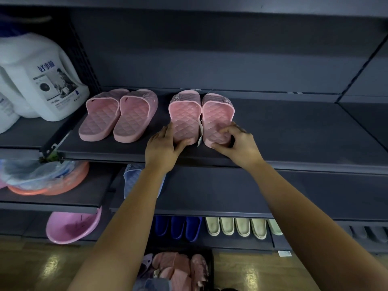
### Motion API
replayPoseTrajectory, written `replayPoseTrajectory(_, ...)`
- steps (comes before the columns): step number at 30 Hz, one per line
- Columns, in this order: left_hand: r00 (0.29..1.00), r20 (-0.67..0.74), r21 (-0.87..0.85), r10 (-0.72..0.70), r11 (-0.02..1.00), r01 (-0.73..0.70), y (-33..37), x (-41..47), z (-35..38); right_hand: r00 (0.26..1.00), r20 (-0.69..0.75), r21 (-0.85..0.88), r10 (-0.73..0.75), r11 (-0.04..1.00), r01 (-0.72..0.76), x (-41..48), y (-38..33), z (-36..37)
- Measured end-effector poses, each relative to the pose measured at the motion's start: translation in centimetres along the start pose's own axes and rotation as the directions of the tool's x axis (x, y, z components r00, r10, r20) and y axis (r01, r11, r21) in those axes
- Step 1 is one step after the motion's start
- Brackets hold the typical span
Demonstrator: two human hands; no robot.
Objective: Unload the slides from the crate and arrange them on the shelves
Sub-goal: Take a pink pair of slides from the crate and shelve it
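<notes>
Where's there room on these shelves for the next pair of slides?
Widest bare stretch: top shelf, from the right pair, gripped by the left hand and right hand, out to the shelf's right end. The middle shelf is bare right of the blue slide. Crowded: only a narrow gap between the left pair and right pair.

Slides (184,120) — pink moulded plastic, matt, quilted diamond texture on footbed and strap. Shelf (294,131): dark grey metal, matt, smooth. Jug (42,76): white plastic, faint sheen, printed label. Basin (69,227) — pink plastic, smooth, slight gloss. Floor (252,271): wood-look, polished, mirrors the lights.
</notes>
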State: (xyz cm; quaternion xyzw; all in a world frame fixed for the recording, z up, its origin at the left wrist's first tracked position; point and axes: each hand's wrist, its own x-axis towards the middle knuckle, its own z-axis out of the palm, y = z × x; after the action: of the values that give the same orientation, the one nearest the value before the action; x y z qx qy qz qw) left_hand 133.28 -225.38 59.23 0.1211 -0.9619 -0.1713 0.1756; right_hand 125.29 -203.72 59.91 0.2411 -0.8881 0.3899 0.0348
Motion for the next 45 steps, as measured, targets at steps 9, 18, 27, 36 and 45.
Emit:
replayPoseTrajectory(9, 1.0, -0.015, 0.009, 0.025, 1.0, -0.025, 0.3, -1.6, -0.6, 0.991, -0.025, -0.113, -0.133, 0.985, 0.129, -1.5, -0.3, -0.8)
replayPoseTrajectory(18, 0.989, -0.042, -0.094, 0.14, 0.985, -0.143, -0.7, -10.1, -1.4, 0.982, -0.127, -0.115, -0.138, 0.986, 0.123, -9.8, -2.5, 1.1)
replayPoseTrajectory(27, 0.972, 0.162, -0.121, 0.169, 0.981, -0.15, -6.3, -21.4, 2.1, 0.988, 0.059, -0.106, 0.141, 0.985, -0.135, -21.1, -1.2, 8.9)
replayPoseTrajectory(36, 0.92, 0.388, -0.045, -0.051, 0.996, 0.074, -12.8, -30.8, 9.7, 0.897, 0.307, -0.163, 0.319, 0.946, -0.28, -27.4, 5.0, 17.8)
replayPoseTrajectory(45, 0.872, 0.445, 0.0, -0.204, 0.974, 0.228, -15.8, -37.2, 17.9, 0.786, 0.451, -0.232, 0.423, 0.906, -0.354, -31.8, 12.8, 26.2)
